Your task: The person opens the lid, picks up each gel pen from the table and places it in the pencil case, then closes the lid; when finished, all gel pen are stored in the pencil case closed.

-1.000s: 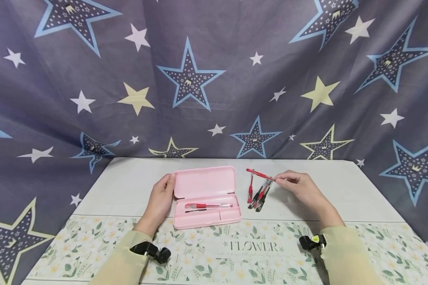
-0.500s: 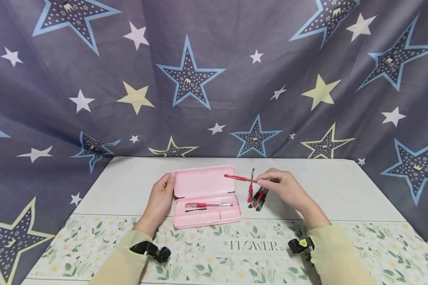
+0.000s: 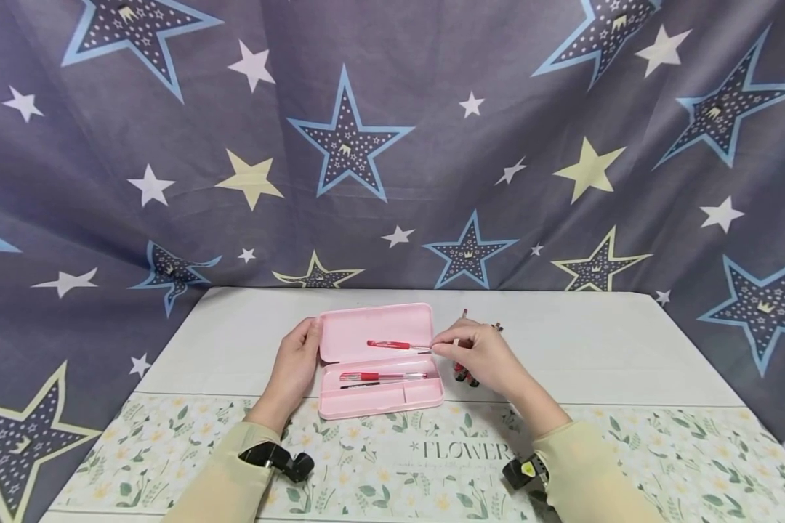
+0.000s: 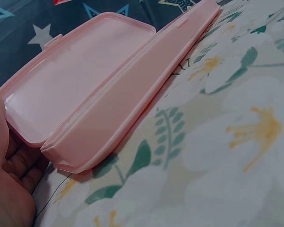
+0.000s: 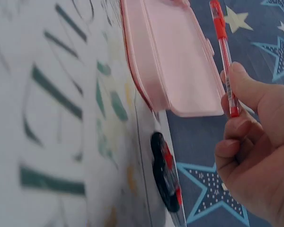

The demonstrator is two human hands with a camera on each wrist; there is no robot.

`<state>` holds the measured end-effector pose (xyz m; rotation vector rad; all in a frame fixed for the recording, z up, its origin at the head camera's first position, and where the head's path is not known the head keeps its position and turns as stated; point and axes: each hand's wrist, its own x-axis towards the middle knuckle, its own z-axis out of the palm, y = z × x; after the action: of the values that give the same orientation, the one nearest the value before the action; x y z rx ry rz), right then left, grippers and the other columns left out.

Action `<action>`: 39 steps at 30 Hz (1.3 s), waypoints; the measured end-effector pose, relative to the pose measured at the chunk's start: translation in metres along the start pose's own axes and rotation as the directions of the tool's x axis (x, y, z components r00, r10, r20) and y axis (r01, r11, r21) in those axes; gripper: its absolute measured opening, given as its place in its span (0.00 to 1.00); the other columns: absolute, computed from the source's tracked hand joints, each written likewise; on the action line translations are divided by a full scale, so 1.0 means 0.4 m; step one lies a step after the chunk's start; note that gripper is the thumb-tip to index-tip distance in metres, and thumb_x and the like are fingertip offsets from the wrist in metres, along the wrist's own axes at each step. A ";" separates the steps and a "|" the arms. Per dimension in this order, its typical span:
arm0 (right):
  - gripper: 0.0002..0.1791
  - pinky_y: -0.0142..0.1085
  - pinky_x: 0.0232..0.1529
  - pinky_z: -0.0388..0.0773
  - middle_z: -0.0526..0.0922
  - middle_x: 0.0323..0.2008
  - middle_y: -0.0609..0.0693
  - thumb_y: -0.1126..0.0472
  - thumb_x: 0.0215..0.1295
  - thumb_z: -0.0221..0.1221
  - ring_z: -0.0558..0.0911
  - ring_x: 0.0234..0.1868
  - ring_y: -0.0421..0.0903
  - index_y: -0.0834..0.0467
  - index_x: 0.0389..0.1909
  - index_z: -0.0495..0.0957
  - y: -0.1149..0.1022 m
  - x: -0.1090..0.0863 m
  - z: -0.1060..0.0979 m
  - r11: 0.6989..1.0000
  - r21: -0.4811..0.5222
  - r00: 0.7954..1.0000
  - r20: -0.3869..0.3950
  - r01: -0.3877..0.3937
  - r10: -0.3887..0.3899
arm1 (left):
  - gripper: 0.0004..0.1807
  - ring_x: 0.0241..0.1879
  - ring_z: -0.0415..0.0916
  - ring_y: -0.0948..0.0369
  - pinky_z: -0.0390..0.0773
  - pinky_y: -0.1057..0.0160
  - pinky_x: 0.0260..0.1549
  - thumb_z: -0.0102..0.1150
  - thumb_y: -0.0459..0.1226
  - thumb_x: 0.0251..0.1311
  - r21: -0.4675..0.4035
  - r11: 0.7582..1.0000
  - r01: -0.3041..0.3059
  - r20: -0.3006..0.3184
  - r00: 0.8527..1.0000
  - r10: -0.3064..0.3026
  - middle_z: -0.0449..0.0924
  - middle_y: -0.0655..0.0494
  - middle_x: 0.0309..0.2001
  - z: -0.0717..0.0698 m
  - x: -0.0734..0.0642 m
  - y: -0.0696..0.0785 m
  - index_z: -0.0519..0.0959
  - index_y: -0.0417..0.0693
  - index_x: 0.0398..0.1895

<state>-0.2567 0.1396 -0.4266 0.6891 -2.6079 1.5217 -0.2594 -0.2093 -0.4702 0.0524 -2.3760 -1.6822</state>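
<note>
A pink pencil case (image 3: 379, 414) lies with its lid (image 3: 340, 334) raised. My left hand (image 3: 294, 363) grips the lid's left edge, the thumb in front and the fingers behind, as the left wrist view shows the lid (image 4: 85, 71) beside the hand (image 4: 9, 175). In my right hand (image 3: 477, 356) a red pen (image 3: 389, 344) is pinched by its end, held in front of the lid. The right wrist view shows that pen (image 5: 224, 52) between thumb and fingers. Inside the case lie another red pen (image 3: 366, 376) and a thin black item (image 3: 360, 386).
Several black and red pens (image 5: 165, 175) lie on the table to the right of the case, partly hidden behind my right hand in the head view. A floral mat (image 3: 432, 472) covers the table's front. A star-patterned curtain (image 3: 392, 174) hangs behind.
My right hand has moved left with the red pen, from above the loose pens to in front of the lid. My left hand and the pencil case have stayed in place.
</note>
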 end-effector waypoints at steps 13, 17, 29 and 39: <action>0.02 0.36 0.38 0.78 0.85 0.37 0.38 0.58 0.71 0.76 0.80 0.35 0.41 0.49 0.41 0.95 -0.023 -0.010 0.071 0.993 -0.118 1.000 0.002 0.004 -0.004 | 0.29 0.56 0.74 0.52 0.72 0.50 0.62 0.42 0.59 0.88 -0.004 1.000 0.007 0.009 1.000 -0.007 0.84 0.46 0.57 0.001 -0.001 0.000 0.83 0.47 0.64; 0.01 0.37 0.40 0.78 0.85 0.37 0.38 0.59 0.72 0.76 0.80 0.36 0.40 0.49 0.40 0.95 -0.027 -0.011 0.078 0.986 -0.165 1.000 0.005 0.020 -0.020 | 0.30 0.59 0.74 0.52 0.72 0.50 0.65 0.42 0.59 0.88 0.002 1.000 0.008 0.014 1.000 -0.008 0.84 0.46 0.59 -0.001 -0.001 0.001 0.83 0.48 0.65; 0.03 0.41 0.45 0.79 0.84 0.35 0.35 0.54 0.72 0.75 0.81 0.38 0.37 0.48 0.38 0.95 -0.029 -0.002 0.096 0.970 -0.243 0.999 0.038 0.026 -0.017 | 0.31 0.56 0.74 0.52 0.72 0.50 0.61 0.41 0.60 0.88 0.007 1.000 0.005 0.014 1.000 -0.005 0.84 0.45 0.56 -0.003 -0.001 -0.002 0.83 0.48 0.64; 0.03 0.38 0.41 0.78 0.83 0.35 0.34 0.55 0.73 0.74 0.79 0.34 0.36 0.47 0.39 0.94 -0.027 -0.005 0.106 0.969 -0.247 0.996 0.083 0.029 -0.008 | 0.31 0.58 0.74 0.52 0.72 0.49 0.64 0.41 0.60 0.88 0.006 1.000 0.006 0.011 1.000 -0.006 0.84 0.46 0.58 -0.001 -0.002 -0.001 0.83 0.47 0.64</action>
<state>-0.2428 0.1004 -0.4402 0.7622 -2.7755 1.1551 -0.2585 -0.2097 -0.4704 0.0514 -2.3919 -1.6822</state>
